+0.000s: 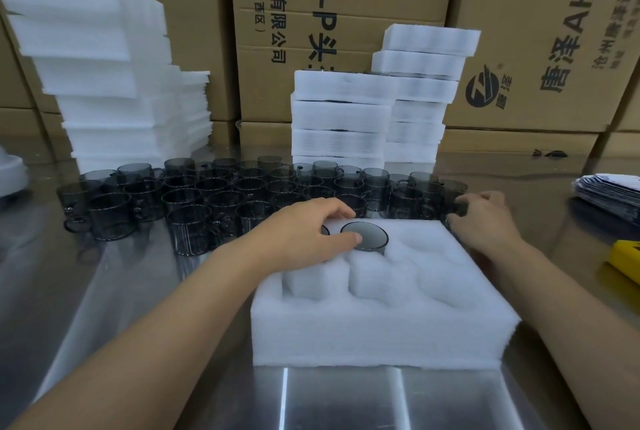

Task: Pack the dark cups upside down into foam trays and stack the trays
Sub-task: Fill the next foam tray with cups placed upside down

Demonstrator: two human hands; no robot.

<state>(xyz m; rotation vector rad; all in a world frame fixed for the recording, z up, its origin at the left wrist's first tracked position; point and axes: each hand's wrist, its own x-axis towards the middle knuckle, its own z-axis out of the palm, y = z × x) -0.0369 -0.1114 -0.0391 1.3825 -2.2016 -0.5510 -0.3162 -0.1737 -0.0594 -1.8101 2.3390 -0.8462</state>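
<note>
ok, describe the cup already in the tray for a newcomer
Find the white foam tray nearest the camera. In its far row, by the left hand, sits a dark cup. Unlike the loose cups behind, it's base-up.

The left hand [304,232] lies on the foam tray [381,336], thumb touching an upside-down cup [367,237] seated in it, while the right hand [485,221] grips a dark cup [460,209] at its far corner.

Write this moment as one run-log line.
stage: filling foam tray | left hand: pinches upside-down cup in far pocket | right hand: grips loose cup beyond tray
</note>
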